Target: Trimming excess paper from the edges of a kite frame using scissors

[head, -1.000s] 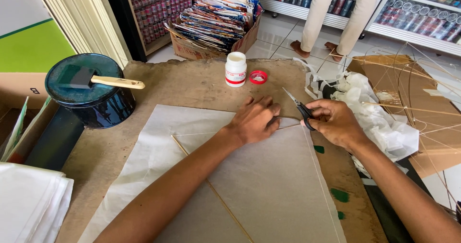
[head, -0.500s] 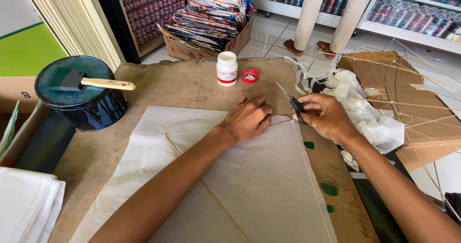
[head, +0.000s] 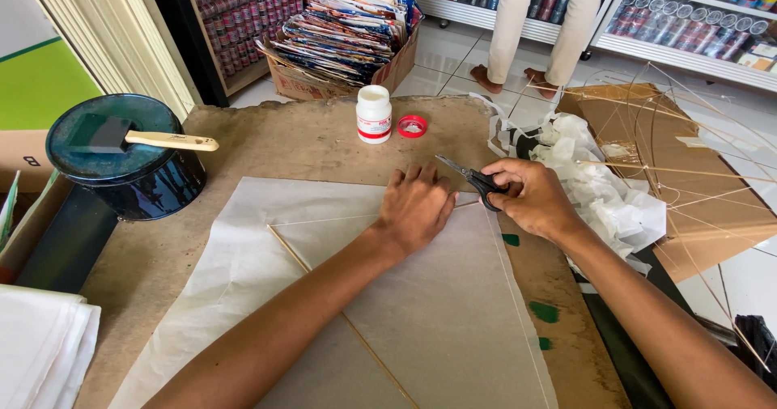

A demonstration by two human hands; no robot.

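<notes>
The left hand [head: 417, 207] is pressing flat on the thin white paper sheet [head: 421, 312] over the bamboo sticks [head: 340, 316], while the right hand [head: 530, 199] is gripping small black scissors [head: 469, 176] at the sheet's far corner beside it. Trimming seems just beginning; the edges look mostly uncut.

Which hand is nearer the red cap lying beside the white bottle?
The left hand, flat on the paper, lies almost straight below the red cap. The right hand, gripping the scissors, sits farther off to the side.
</notes>
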